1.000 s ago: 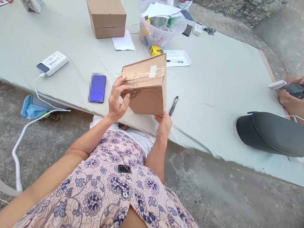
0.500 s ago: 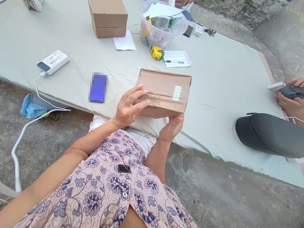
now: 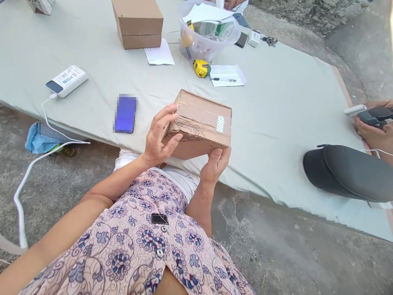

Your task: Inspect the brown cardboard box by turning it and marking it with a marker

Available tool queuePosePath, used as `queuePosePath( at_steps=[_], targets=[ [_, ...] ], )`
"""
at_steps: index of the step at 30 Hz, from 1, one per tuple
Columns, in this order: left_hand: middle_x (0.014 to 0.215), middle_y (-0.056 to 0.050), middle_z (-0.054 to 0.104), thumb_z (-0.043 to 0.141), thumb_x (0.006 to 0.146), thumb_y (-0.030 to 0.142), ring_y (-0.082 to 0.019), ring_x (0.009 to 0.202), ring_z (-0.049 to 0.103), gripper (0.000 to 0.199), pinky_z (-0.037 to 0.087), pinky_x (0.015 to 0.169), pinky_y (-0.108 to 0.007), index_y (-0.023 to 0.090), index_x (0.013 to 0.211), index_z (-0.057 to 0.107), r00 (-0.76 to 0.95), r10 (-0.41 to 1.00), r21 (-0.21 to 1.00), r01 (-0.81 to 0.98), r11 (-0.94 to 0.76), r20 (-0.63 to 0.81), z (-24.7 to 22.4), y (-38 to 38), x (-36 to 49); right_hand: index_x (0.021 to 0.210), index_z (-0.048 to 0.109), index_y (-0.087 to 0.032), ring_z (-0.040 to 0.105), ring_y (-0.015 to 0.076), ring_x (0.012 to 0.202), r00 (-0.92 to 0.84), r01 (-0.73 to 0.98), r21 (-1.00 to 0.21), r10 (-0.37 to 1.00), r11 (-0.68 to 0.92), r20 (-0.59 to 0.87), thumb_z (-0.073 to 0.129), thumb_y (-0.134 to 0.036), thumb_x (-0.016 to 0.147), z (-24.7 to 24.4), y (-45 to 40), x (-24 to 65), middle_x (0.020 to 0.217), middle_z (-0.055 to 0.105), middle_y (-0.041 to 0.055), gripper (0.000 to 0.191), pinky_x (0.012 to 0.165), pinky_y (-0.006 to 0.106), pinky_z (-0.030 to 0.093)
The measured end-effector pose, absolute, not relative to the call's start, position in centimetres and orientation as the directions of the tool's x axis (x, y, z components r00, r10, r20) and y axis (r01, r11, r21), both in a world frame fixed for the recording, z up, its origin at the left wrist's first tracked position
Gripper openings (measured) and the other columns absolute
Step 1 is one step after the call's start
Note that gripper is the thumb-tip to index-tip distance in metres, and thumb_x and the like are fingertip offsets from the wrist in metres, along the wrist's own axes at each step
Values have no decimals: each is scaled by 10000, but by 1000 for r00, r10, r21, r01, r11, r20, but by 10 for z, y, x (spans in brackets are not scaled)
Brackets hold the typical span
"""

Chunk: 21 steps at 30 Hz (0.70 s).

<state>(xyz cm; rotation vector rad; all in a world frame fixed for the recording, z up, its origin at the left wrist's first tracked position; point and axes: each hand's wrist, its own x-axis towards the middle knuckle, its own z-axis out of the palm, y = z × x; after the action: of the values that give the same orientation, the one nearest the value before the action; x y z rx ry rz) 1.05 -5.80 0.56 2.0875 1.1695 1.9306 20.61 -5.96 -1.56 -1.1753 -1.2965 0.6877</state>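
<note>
A brown cardboard box (image 3: 204, 112) with a small patterned white sticker is held up, tilted, over the table's near edge. Creases and dark scribble-like marks run along its near side. My left hand (image 3: 159, 137) grips its left end, fingers on the far edge and thumb on the near side. The lower right corner rests in my right hand (image 3: 216, 164), thumb in front and the other fingers mostly hidden behind. Left of the box lies a phone (image 3: 125, 114) with a blurred blue screen.
A larger cardboard box (image 3: 138, 24), a plastic tub (image 3: 199, 47) of papers and tools, a yellow tape measure (image 3: 202, 68) and a pen on a paper sheet (image 3: 229, 76) stand farther back. A white power bank (image 3: 66, 80) lies left. At right are a black cap (image 3: 350, 172) and another person's hands (image 3: 376, 133).
The cardboard box has turned in my hands, its right end swinging nearer and leftward. My left thumb has moved onto the near side, and my right hand has shifted slightly left.
</note>
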Motion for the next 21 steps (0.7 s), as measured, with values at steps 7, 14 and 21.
queuePosePath(
  at_steps=[7, 14, 21],
  targets=[
    [1510, -120, 513, 454, 1037, 549, -308, 1462, 489, 387, 442, 1191, -586, 312, 1339, 501, -99, 587, 523, 588, -617, 804, 2, -56, 6, 1632, 239, -260, 590, 313, 1369, 148, 356, -879, 909, 319, 389, 422, -722, 918, 4, -66, 199, 1552, 502, 186, 870, 1008, 473, 574],
    [1541, -99, 495, 490, 1035, 495, -292, 1480, 471, 386, 423, 1212, -556, 347, 1391, 484, -68, 567, 508, 540, -671, 821, -3, -50, 2, 1589, 346, -282, 662, 265, 1227, 152, 357, -887, 919, 293, 364, 549, -641, 901, 3, -69, 199, 1476, 591, 151, 802, 956, 411, 588],
    [1634, -126, 410, 490, 1012, 589, -304, 1541, 401, 669, 421, 1223, -504, 367, 1589, 237, -109, 651, 617, 466, -634, 751, -8, -48, 1, 1575, 370, -230, 672, 283, 1212, 175, 388, -886, 923, 255, 342, 557, -680, 877, 5, -70, 197, 1400, 635, 171, 851, 913, 406, 602]
  ],
)
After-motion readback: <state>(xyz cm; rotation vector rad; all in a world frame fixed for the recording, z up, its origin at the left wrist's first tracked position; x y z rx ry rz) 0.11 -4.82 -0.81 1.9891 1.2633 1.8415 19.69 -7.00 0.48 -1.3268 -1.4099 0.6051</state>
